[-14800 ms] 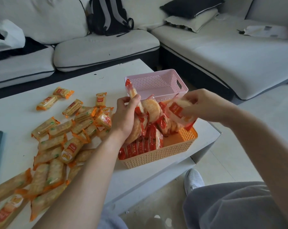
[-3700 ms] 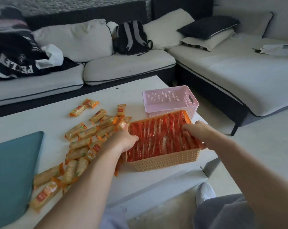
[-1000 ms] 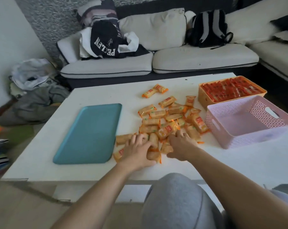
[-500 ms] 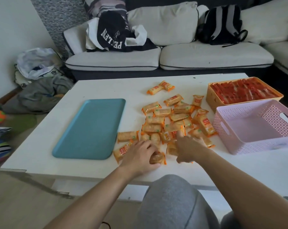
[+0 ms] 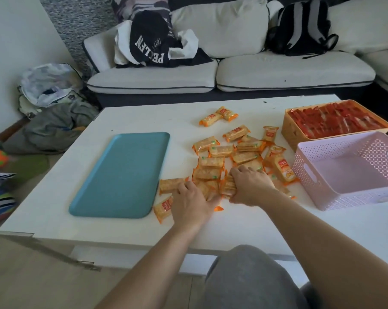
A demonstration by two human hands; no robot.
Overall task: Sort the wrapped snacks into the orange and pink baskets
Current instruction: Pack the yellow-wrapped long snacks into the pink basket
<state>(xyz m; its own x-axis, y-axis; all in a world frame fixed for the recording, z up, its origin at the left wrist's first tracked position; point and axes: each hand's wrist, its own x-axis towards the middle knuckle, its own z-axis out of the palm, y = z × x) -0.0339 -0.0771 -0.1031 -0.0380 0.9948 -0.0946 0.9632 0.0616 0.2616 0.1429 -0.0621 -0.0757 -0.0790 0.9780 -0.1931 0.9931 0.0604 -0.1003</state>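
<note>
Several orange-wrapped snacks (image 5: 228,152) lie scattered on the white table (image 5: 244,226). My left hand (image 5: 191,202) lies palm down on the near edge of the pile, fingers over a few packets. My right hand (image 5: 252,186) curls round a small bunch of orange-wrapped snacks (image 5: 227,186) beside it. The orange basket (image 5: 288,132) at the far right is full of red-wrapped snacks (image 5: 335,120). The pink basket (image 5: 317,181) stands in front of it, nothing inside.
A teal tray (image 5: 121,175) lies on the table's left half. A white sofa (image 5: 277,72) with clothes and a black backpack (image 5: 300,25) runs behind the table. Clothes and a ball lie on the floor at left. My grey-clad knee (image 5: 246,275) is under the near edge.
The camera swung from the baskets to the orange pile. In the last second both hands stayed on the pile's near edge; my right hand closed round a few packets.
</note>
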